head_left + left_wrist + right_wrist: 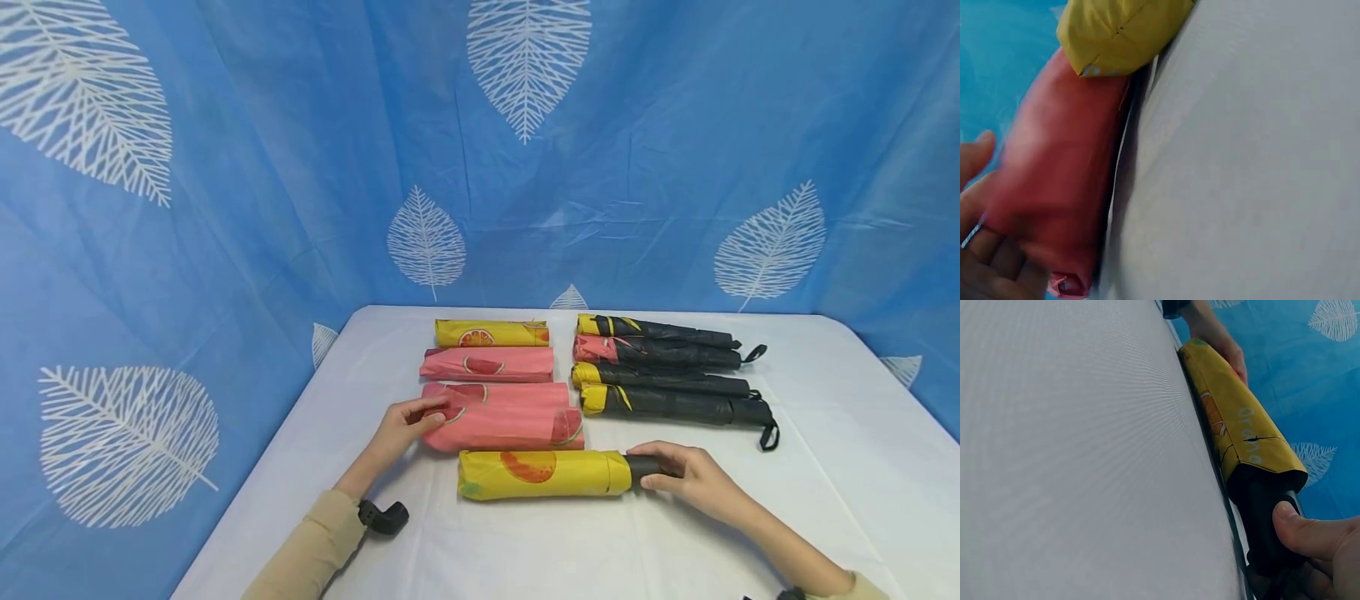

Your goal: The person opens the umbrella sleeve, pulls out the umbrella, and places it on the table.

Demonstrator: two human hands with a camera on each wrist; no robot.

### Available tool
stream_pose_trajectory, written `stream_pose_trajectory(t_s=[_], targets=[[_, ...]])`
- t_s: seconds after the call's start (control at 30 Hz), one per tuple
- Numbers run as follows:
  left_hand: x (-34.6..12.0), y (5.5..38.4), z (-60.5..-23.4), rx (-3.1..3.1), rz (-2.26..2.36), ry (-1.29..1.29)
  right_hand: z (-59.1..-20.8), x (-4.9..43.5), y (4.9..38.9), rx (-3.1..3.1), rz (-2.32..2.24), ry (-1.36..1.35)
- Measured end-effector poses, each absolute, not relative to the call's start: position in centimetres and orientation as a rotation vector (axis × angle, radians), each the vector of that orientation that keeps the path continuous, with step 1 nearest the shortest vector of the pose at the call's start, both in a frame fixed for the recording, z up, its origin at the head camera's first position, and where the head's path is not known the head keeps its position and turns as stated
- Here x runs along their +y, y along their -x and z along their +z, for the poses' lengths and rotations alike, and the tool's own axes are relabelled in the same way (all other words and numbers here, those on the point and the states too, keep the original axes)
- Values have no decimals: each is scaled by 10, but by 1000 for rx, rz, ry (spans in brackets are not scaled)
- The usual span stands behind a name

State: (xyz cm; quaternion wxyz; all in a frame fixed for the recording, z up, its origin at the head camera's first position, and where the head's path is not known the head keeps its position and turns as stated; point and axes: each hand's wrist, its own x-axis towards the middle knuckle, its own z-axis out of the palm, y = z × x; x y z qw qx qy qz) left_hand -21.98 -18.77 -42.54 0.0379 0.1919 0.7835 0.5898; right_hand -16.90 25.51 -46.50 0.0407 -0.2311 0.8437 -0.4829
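A folded umbrella in a yellow fruit-print sleeve point(543, 475) lies crosswise at the front of the row, its black handle point(1263, 519) sticking out on the right. My right hand point(697, 479) holds that handle, the thumb laid along it. At the left end of a pink watermelon-print umbrella sleeve point(510, 431), just behind the yellow one, my left hand point(408, 423) has its thumb and fingers on the fabric. The left wrist view shows those fingers bent against the pink fabric, partly blurred. A second pink sleeve point(517, 393) lies directly behind.
Farther back lie another pink sleeve point(517, 364) and a yellow sleeve point(495, 333). On the right several black folded umbrellas point(675, 404) with yellow or pink ends lie side by side. A blue leaf-print cloth point(645, 167) rises around the white table point(562, 550).
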Motion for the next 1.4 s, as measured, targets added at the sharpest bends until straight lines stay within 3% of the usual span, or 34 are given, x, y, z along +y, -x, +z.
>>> stream_pose_trajectory(t_s=[0.37, 0.47, 0.63, 1.0, 1.4], targets=[[-170, 191, -396, 2478, 1626, -899, -465, 254, 169, 2532, -1527, 647], [-165, 185, -404, 2374, 1504, -982, -465, 254, 169, 2522, -1561, 637], [-165, 189, -433, 2184, 1449, -972, -464, 254, 168, 2451, -1635, 578], [-167, 185, -445, 2247, 1438, -808, -470, 253, 167, 2342, -1779, 524], [-157, 177, -460, 2482, 1310, -854, -468, 251, 162, 2384, -1802, 404]])
